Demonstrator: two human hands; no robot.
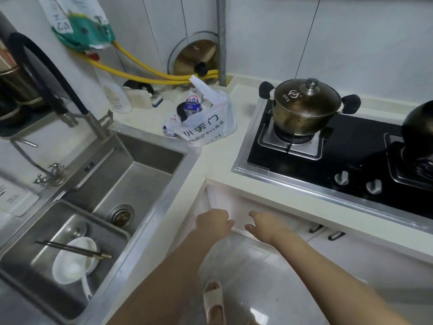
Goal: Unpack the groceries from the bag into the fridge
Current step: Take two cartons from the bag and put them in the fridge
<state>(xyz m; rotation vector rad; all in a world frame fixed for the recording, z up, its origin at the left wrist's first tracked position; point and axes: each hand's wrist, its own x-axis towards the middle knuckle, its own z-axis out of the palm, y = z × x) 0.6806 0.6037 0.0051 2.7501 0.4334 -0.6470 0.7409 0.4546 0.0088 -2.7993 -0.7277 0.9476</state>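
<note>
Bag on counter, bottle inside

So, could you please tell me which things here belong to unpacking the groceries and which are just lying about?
For the job:
- plastic bag on the counter, groceries still inside
- left hand and right hand, both empty, below the counter edge

Lying about:
- lidded pot on the hob
- bowl and chopsticks in the sink
- glass lid against the wall

One wide head-worn camera looks steeply down and forward into the kitchen corner, close above the surface, with the sink at nine o'clock, the stove at two, floor underfoot.
</note>
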